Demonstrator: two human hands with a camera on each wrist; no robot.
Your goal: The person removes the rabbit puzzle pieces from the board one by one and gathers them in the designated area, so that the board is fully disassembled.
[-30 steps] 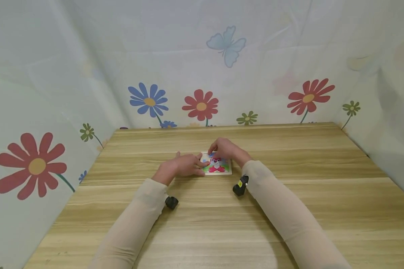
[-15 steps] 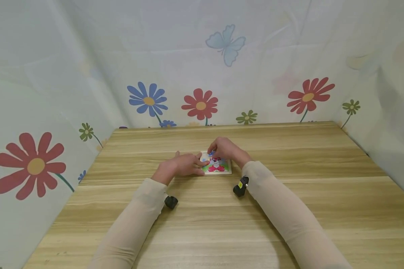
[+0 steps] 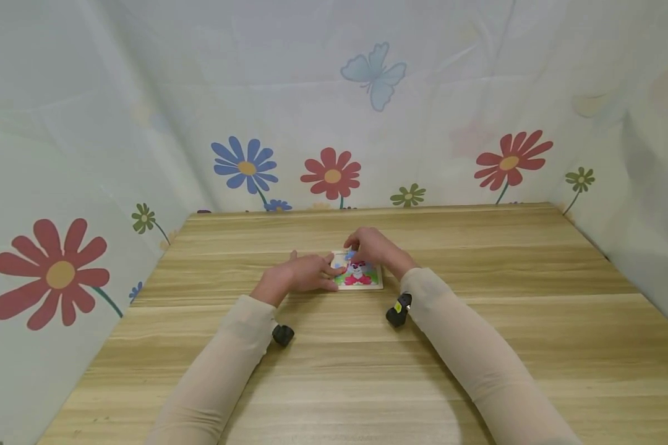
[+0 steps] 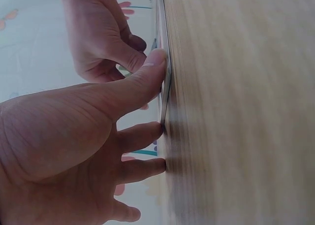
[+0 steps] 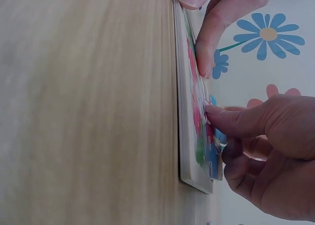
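A small flat puzzle board [image 3: 367, 286] with a pale frame and a pink cartoon animal on it lies on the table. My left hand [image 3: 307, 273] rests at its left side with fingers spread; the thumb touches the near edge and the index finger presses on the picture. From the far side my right hand [image 3: 372, 246] reaches over the top of the board. In the right wrist view its thumb and curled fingers pinch a blue puzzle piece [image 5: 215, 162], which sits slightly raised above the frame. The fingers partly hide that piece.
The board lies on a wood-grain table [image 3: 345, 371] whose back edge meets a white curtain [image 3: 289, 80] printed with flowers and a butterfly. Each sleeve carries a small black wrist camera, the left camera [image 3: 282, 335] and the right camera [image 3: 398, 310], low over the table.
Both hands keep nearly the same place on the board. The right fingertips shift very slightly at the blue piece, and a little more blue shows beneath them.
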